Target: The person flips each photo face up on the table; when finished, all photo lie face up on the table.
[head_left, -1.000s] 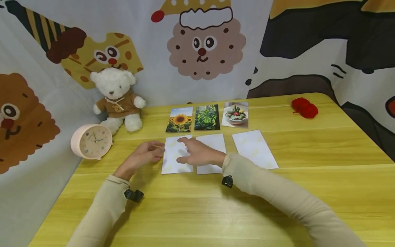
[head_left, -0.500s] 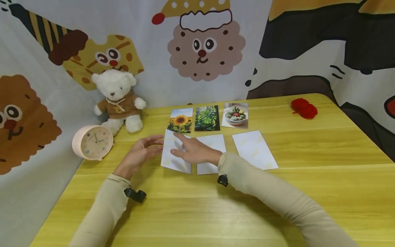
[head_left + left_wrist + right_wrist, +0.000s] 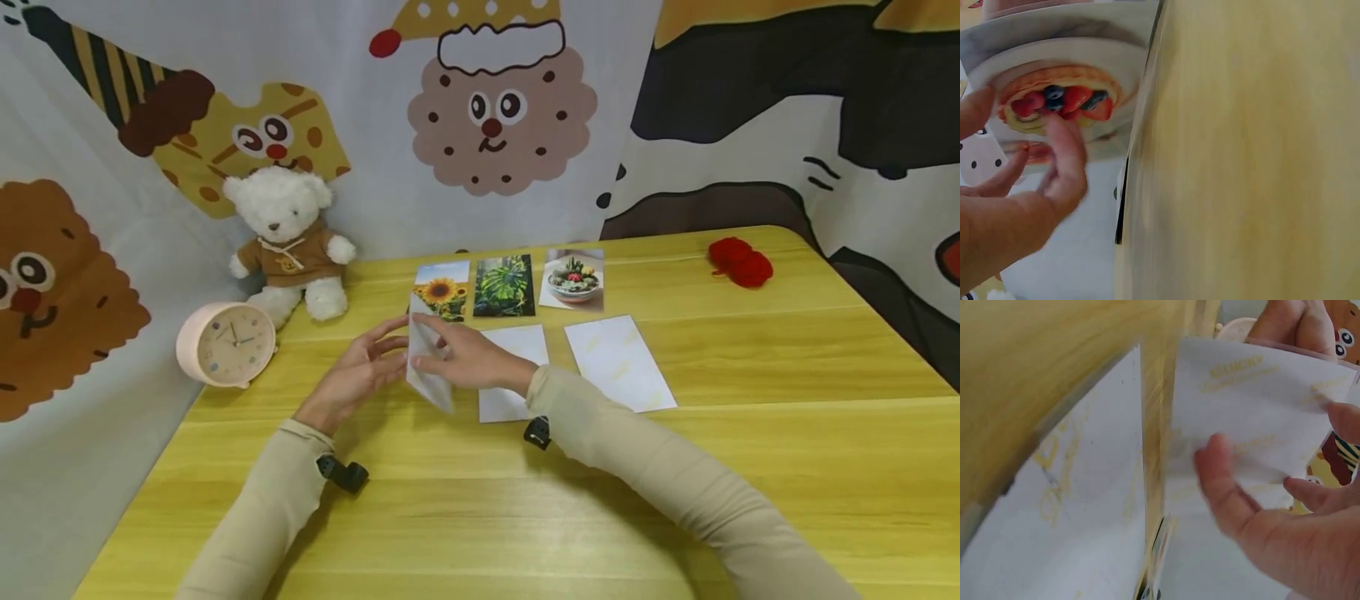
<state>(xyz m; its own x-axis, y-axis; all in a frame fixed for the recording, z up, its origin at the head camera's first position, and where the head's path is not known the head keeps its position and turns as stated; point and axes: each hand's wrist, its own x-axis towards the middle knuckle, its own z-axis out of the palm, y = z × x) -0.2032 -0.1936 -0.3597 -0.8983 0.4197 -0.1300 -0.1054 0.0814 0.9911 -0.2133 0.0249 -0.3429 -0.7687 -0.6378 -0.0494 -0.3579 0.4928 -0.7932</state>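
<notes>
Fingers on both of the person's hands are loosely bent and spread, none clenched, with a raised card [image 3: 431,393] between the two hands. From the head view, the raised card tilts steeply over the wooden table [image 3: 450,517]; whether its lower edge touches the wood cannot be told. On its left side is the left hand [image 3: 354,377], and the right hand [image 3: 480,358] reaches to it from the right. Just beyond the raised card lies the sunflower picture [image 3: 442,289], partly covered by it; the leaf picture [image 3: 503,286] and cactus picture [image 3: 572,280] are farther to its right. Two white cards [image 3: 621,364] also lie right of it, the nearer partly hidden by the right arm. Left of it are the clock [image 3: 232,343] and teddy bear [image 3: 288,250]; red yarn [image 3: 741,262] sits well to its right.

From the left wrist view, its printed side shows a fruit tart [image 3: 1057,94], the left fingers spread before it; whether they touch is unclear.

From the right wrist view, its white back bears yellow lettering [image 3: 1235,367]. Right fingertips reach its edge, one finger blurred; how firmly they press cannot be told.
</notes>
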